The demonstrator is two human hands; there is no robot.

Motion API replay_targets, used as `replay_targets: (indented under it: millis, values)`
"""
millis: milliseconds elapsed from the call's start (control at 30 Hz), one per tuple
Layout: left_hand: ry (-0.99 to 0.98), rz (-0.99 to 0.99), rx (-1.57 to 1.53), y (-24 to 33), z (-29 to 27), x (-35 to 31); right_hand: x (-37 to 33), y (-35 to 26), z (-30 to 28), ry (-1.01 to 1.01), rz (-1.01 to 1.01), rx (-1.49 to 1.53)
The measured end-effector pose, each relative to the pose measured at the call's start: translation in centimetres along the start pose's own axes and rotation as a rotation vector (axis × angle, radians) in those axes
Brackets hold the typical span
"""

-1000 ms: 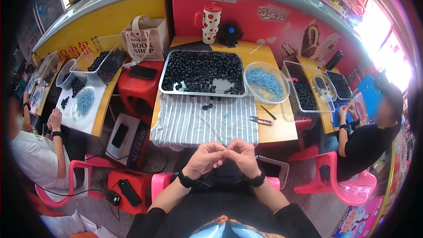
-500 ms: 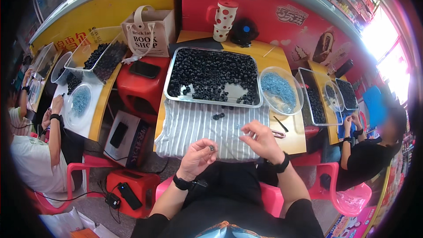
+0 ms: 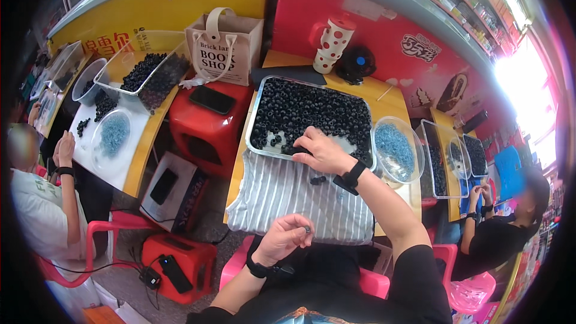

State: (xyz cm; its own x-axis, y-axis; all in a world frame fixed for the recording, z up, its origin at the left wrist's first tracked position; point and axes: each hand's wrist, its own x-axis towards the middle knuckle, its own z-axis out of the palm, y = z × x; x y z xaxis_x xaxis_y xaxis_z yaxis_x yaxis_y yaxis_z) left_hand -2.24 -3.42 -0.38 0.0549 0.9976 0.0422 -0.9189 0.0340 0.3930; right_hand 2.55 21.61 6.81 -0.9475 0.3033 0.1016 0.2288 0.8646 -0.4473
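Observation:
Between the thumb and fingertips of my left hand [image 3: 279,241] is a small dark ring-shaped part [image 3: 307,229], held just in front of the table's near edge. My right hand [image 3: 324,153] reaches over the front rim of a shallow clear tray [image 3: 273,155], its fingers bent round small black parts [image 3: 290,149]. Many similar black ring-shaped parts [image 3: 312,105] fill the tray, thinning toward its front. Its fingertips are partly lost among them. A few loose black parts [image 3: 318,180] lie on the grey-and-white striped cloth [image 3: 282,189] below my right wrist.
Right of the tray, a round clear bowl [image 3: 393,144] holds small light-blue pieces. Behind stand a spotted tumbler [image 3: 332,48] and a small black fan [image 3: 357,63]. A red stool [image 3: 192,123] with a phone is at left. Co-workers sit at tables on both sides.
My right hand has moved forward from above the cloth into the tray's front. My left hand keeps its small part. The view has shifted, and the left co-worker's hands have come together.

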Motion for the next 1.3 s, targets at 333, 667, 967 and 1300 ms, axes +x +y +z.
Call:
replay_targets:
  millis: [333,667,967,1300]
  values:
    - [0.014,-0.008,-0.003,0.1,0.2,-0.1,-1.4,-0.4,0.4,-0.004,0.036,-0.081]
    - [-0.008,0.013,0.012,0.0,-0.1,0.1,-1.3,-0.2,0.5,0.024,0.157,0.024]
    - [-0.034,0.009,0.021,0.1,0.2,0.0,-1.7,0.8,0.3,0.201,0.386,0.167]
    - [0.01,0.019,0.019,-0.1,-0.1,-0.2,-6.4,-3.7,1.3,0.039,-0.046,-0.273]
